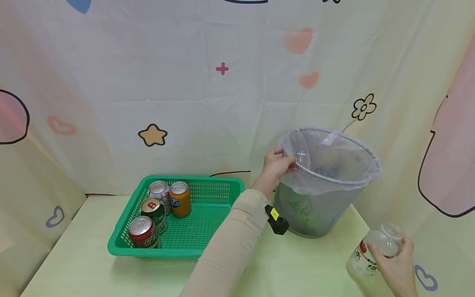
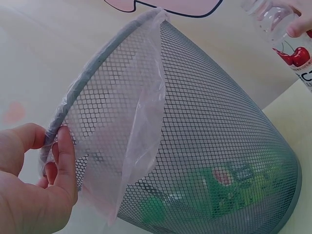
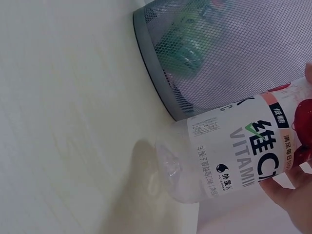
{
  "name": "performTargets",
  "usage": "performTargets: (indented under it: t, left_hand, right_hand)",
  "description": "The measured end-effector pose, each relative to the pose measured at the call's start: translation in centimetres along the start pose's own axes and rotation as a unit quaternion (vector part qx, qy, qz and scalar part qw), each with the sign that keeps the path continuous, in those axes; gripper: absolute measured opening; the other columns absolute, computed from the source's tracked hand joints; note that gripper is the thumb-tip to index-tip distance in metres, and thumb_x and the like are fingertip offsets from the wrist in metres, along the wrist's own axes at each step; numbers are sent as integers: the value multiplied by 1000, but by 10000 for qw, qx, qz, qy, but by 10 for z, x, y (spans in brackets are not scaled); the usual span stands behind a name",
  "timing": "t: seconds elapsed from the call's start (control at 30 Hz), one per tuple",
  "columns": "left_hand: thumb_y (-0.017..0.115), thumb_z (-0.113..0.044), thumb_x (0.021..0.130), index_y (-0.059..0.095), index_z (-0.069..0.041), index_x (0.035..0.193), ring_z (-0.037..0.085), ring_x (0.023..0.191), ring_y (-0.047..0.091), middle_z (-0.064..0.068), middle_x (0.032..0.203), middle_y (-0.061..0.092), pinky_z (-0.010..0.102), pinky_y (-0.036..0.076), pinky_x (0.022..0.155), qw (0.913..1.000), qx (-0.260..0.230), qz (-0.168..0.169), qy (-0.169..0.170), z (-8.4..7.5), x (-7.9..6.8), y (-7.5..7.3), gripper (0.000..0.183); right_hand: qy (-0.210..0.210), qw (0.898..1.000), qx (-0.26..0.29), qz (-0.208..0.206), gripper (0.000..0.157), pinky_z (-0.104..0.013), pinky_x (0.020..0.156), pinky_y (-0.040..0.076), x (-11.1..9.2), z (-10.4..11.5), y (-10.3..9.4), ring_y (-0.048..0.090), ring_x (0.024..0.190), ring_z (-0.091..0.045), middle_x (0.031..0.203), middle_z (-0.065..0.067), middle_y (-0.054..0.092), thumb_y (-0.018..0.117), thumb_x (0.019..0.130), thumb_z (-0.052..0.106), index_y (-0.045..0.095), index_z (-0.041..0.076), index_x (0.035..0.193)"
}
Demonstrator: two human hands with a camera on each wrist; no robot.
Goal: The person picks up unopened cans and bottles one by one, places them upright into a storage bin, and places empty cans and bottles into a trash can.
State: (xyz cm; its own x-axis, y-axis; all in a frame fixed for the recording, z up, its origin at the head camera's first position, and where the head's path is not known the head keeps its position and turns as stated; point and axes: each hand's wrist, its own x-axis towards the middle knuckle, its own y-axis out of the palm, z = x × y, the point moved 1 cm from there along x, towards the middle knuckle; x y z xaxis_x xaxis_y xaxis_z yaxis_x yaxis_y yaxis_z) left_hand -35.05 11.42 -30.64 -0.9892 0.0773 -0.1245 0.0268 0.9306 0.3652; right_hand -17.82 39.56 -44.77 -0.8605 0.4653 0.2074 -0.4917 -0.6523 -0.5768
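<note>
My left hand pinches the near-left rim of a grey mesh wastebasket, thumb and fingers on either side of it. A translucent bag lines the basket and folds over the rim. The basket leans to the right. Through the mesh, green and printed wrappers show at the bottom. My right hand grips an uncapped clear plastic bottle near its neck, to the right of the basket. The bottle has a white label with cherries on it and looks empty.
A green plastic basket stands on the pale table to the left. In it are several drink cans, among them an orange can and a red can. A patterned curtain hangs behind and at both sides.
</note>
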Motion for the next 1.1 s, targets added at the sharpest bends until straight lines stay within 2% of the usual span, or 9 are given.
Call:
performTargets:
  t: [0.13, 0.3, 0.47, 0.57, 0.67, 0.77, 0.83, 0.93, 1.1]
  left_hand:
    - [62, 6, 77, 46, -4, 127, 16, 67, 62, 10, 90, 59, 26, 55, 62, 10000, 39, 3, 9, -1, 1, 0, 53]
    - [62, 5, 78, 46, -4, 128, 16, 67, 62, 9, 90, 59, 26, 55, 63, 10000, 85, 24, 10, -1, 1, 0, 53]
    - [62, 5, 78, 45, -4, 129, 16, 67, 62, 10, 91, 58, 25, 55, 63, 9999, 95, 26, 17, -1, 1, 1, 54]
    - [61, 6, 77, 45, -3, 128, 16, 67, 62, 10, 90, 58, 26, 55, 63, 10000, 50, 27, 29, -1, 0, 2, 54]
    - [61, 6, 77, 46, -3, 128, 16, 67, 62, 10, 90, 59, 26, 55, 63, 10000, 26, 34, 11, -1, 0, 2, 54]
    - [61, 6, 78, 45, -3, 128, 16, 68, 62, 10, 90, 59, 26, 55, 64, 10000, 37, 48, -32, -1, 0, 2, 54]
    - [62, 5, 78, 45, -4, 129, 16, 69, 62, 10, 91, 58, 26, 55, 64, 10000, 50, 58, -56, -1, -1, 2, 54]
    - [62, 5, 78, 45, -4, 129, 16, 70, 62, 10, 90, 58, 26, 55, 65, 9999, 58, 51, -70, -1, -2, 1, 54]
    - [61, 6, 78, 45, -4, 128, 16, 68, 62, 11, 88, 59, 26, 55, 64, 10000, 26, 12, -76, 0, -3, 0, 54]
  right_hand:
    - [-178, 9998, -38, 69, 85, -12, 63, 32, 5, 9, -3, 42, 105, -41, 131, -30, 34, 65, 85, 27, 7, 3, 142]
    - [-319, 9995, -61, 54, 84, -27, 72, 35, 16, 18, -9, 42, 109, -43, 132, -30, 35, 64, 85, 28, 7, 5, 141]
    - [-527, 9984, -160, -111, 82, -20, 69, 33, 27, 27, -15, 47, 94, -15, 129, -26, 40, 66, 84, 28, 11, 7, 141]
    - [-606, 9979, -212, -34, 83, -18, 66, 33, 32, 32, -20, 44, 91, -11, 129, -27, 39, 65, 84, 29, 9, 9, 142]
    - [-668, 9976, -168, 78, 84, -27, 71, 39, 36, 39, -25, 46, 99, -29, 131, -30, 36, 63, 86, 30, 6, 10, 143]
    - [-703, 9974, -75, 154, 85, -48, 78, 41, 40, 46, -28, 41, 108, -45, 134, -32, 32, 62, 86, 31, 2, 12, 144]
    - [-746, 9970, 3, 188, 86, -60, 81, 36, 42, 52, -30, 38, 111, -50, 135, -33, 30, 61, 87, 31, 1, 13, 144]
    - [-826, 9964, 45, 206, 86, -64, 82, 34, 45, 59, -33, 37, 112, -51, 137, -33, 29, 62, 86, 32, 0, 18, 145]
    - [-1123, 9935, -126, 117, 83, -42, 75, 42, 51, 69, -39, 47, 103, -28, 135, -26, 33, 65, 85, 29, 6, 27, 144]
